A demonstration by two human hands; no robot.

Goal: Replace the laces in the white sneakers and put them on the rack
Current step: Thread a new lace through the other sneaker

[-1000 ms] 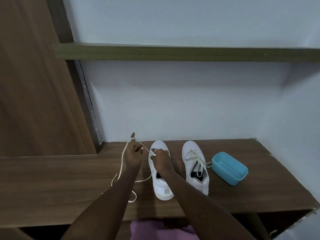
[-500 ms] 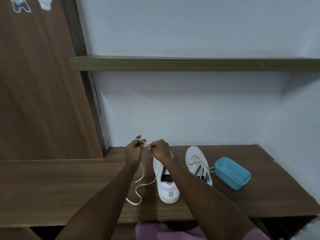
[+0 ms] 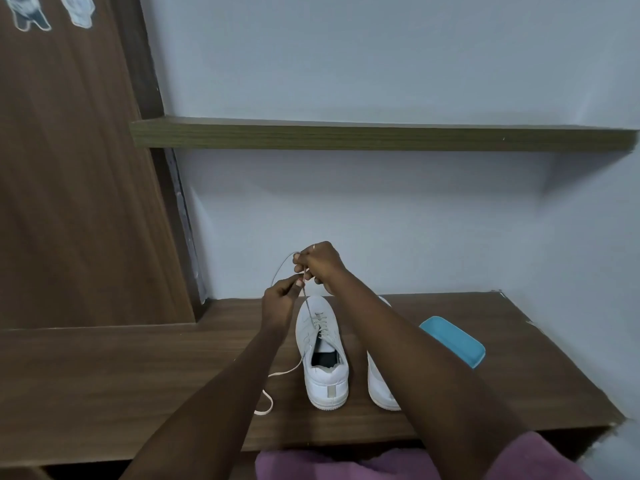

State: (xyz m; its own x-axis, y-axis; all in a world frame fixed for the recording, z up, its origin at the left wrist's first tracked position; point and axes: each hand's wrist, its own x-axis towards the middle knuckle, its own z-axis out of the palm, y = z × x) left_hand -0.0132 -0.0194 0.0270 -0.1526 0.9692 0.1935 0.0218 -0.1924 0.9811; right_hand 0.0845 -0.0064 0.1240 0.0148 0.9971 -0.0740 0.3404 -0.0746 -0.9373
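Head view: the left hand [image 3: 278, 303] and right hand [image 3: 320, 263] pinch the lace [image 3: 306, 296] tight. The sneaker [image 3: 323, 358] sits just below the fingers, partly laced. Tying and racking look not yet done.

One head-worn camera was used, pointed forward and down from close above the left hand [image 3: 277, 303] and right hand [image 3: 320, 263], across the bench [image 3: 104, 375] toward the far wall [image 3: 381, 220].
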